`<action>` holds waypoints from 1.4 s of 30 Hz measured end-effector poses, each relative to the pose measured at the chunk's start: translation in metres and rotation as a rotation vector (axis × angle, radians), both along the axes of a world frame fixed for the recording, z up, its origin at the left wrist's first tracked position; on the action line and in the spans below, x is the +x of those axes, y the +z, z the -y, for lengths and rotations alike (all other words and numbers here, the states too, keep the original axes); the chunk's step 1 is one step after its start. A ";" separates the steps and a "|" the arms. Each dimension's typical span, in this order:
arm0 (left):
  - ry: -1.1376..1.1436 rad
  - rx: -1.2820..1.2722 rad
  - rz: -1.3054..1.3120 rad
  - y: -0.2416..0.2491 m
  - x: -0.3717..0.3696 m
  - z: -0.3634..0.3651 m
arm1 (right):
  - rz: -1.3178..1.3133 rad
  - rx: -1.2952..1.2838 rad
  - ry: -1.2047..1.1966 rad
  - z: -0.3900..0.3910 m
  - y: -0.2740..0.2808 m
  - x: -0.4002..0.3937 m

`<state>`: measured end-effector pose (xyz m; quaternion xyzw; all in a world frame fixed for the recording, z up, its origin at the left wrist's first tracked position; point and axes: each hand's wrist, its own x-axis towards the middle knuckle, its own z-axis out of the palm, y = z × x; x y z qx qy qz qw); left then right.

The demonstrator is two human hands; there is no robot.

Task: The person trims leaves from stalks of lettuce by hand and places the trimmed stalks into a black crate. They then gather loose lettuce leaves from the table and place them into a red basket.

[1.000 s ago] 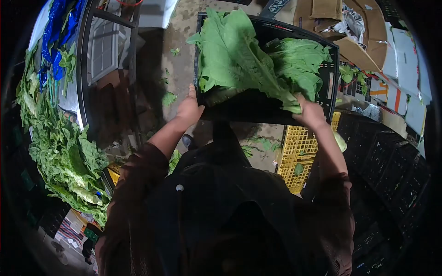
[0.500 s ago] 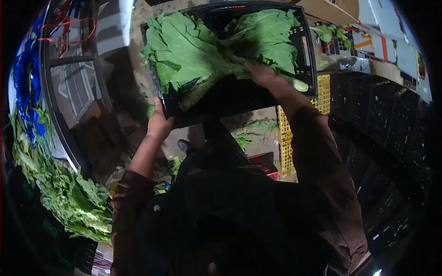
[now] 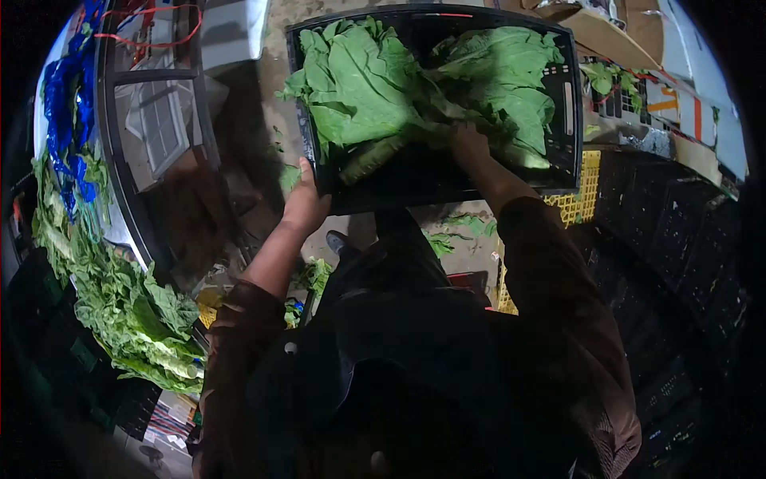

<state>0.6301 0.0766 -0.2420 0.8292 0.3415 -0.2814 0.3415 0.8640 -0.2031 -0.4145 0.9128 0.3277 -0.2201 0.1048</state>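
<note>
A black plastic crate (image 3: 375, 195) is in front of me, above the floor. Large leafy green vegetables with thick pale stems (image 3: 371, 160) lie inside it, their leaves spread to the left and right. My left hand (image 3: 306, 199) grips the crate's near left corner, thumb up along the outer side, other fingers mostly hidden. Inside the crate, my right hand (image 3: 471, 145) is closed at the stems in the middle of the greens; its fingertips are partly hidden in shadow.
At left, leafy greens (image 3: 132, 319) are heaped beside a dark metal frame (image 3: 120, 144) and blue plastic (image 3: 60, 120). A yellow crate (image 3: 586, 188) and stacked black crates (image 3: 678, 207) stand at right. Loose leaves (image 3: 471, 223) litter the floor near my shoe (image 3: 338, 240).
The crate and both hands appear further right in view, as does the whole scene. My right hand has shifted slightly down, and the stem at the right has turned downward among the leaves.
</note>
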 end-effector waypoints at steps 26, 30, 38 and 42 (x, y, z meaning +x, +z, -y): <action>0.550 -0.257 0.227 0.068 -0.204 0.037 | -0.504 -0.088 0.246 -0.229 0.051 0.002; 0.678 -0.241 0.488 0.098 -0.228 0.035 | -0.298 0.350 0.362 -0.211 0.121 -0.009; 0.735 -0.009 1.054 0.154 -0.268 0.026 | -1.691 0.754 -0.152 -0.300 0.317 -0.347; 1.121 -0.236 1.351 0.192 -0.344 0.030 | -1.613 0.620 0.108 -0.312 0.385 -0.450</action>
